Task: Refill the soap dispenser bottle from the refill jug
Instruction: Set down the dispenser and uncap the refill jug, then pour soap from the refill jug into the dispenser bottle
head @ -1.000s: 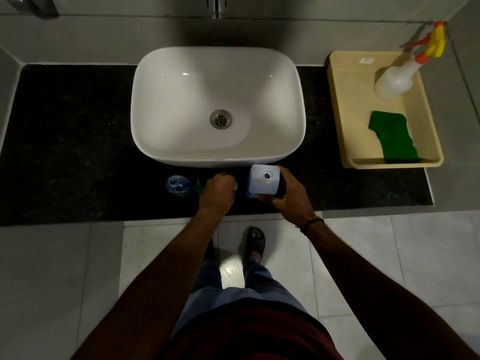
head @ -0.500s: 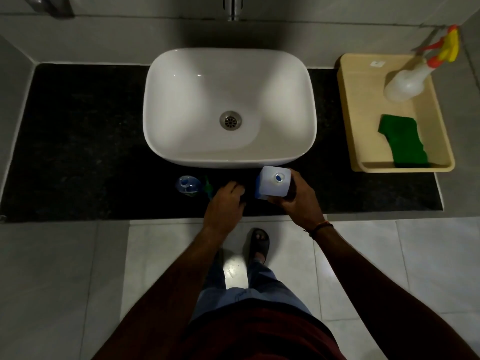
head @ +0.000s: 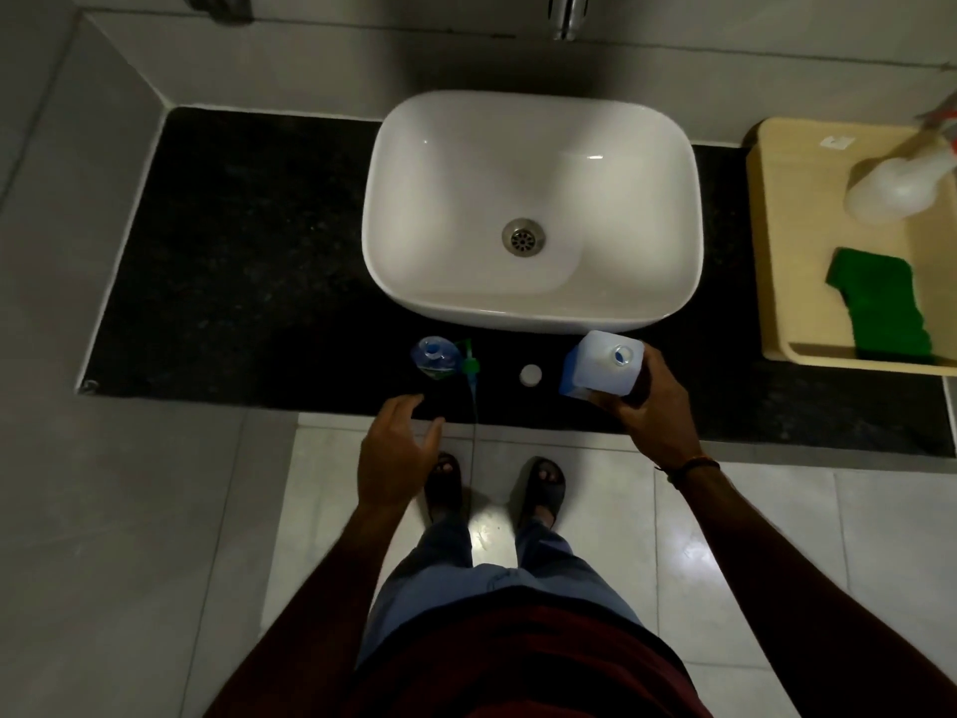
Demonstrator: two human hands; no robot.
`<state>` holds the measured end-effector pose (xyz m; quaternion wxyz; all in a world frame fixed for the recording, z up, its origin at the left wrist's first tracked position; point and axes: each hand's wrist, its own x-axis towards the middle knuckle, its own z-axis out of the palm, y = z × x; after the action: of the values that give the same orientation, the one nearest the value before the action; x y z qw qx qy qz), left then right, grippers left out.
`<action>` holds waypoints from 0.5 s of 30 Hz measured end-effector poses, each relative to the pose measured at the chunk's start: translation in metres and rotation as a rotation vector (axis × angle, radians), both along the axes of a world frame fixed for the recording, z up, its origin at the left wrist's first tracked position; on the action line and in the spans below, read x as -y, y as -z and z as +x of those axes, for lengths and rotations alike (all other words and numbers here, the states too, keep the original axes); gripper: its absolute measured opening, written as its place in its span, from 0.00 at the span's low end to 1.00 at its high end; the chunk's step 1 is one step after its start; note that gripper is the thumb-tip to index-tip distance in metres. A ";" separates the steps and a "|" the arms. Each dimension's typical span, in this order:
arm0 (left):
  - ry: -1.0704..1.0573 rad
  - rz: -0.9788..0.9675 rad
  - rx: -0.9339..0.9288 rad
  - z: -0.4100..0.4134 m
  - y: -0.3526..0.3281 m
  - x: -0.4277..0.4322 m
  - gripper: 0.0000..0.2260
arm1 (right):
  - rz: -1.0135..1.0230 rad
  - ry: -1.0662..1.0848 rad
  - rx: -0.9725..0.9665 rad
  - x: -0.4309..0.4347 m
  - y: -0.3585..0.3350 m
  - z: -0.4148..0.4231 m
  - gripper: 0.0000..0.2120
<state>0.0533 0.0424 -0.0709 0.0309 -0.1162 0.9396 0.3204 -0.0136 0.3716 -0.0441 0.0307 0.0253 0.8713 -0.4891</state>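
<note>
The white refill jug (head: 603, 362) with a blue label stands uncapped on the black counter, just in front of the basin. My right hand (head: 650, 409) grips its near side. Its small white cap (head: 531, 375) lies on the counter to the left of the jug. The clear soap dispenser bottle (head: 432, 357) stands open further left, and its green pump (head: 468, 367) with a long tube lies beside it, the tube reaching over the counter edge. My left hand (head: 396, 448) hovers open near the counter's front edge, below the dispenser bottle and touching nothing.
A white basin (head: 533, 308) sits on the black counter (head: 233, 261). At the right a beige tray (head: 777, 251) holds a white spray bottle (head: 901, 186) and a green scrub pad (head: 878, 308). A tap (head: 567, 15) is on the back wall. My feet stand on pale floor tiles.
My left hand left the white cap on the counter beside the jug and drew back to the left toward the counter edge, opening. The jug stays held in my right hand.
</note>
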 end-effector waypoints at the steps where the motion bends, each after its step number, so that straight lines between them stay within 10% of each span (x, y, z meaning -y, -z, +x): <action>1: -0.033 -0.002 0.004 -0.007 -0.001 0.007 0.22 | -0.002 -0.002 0.005 0.000 0.001 0.000 0.32; 10: 0.003 0.159 0.023 -0.069 -0.004 0.030 0.38 | 0.007 -0.003 0.042 0.002 0.004 -0.002 0.34; 15: 0.142 0.286 0.021 -0.080 -0.004 0.027 0.27 | 0.020 -0.008 0.038 0.004 0.001 -0.005 0.38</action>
<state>-0.0266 0.0151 -0.0671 0.0795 -0.0470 0.8899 0.4467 -0.0190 0.3674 -0.0449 0.0487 0.0315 0.8756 -0.4796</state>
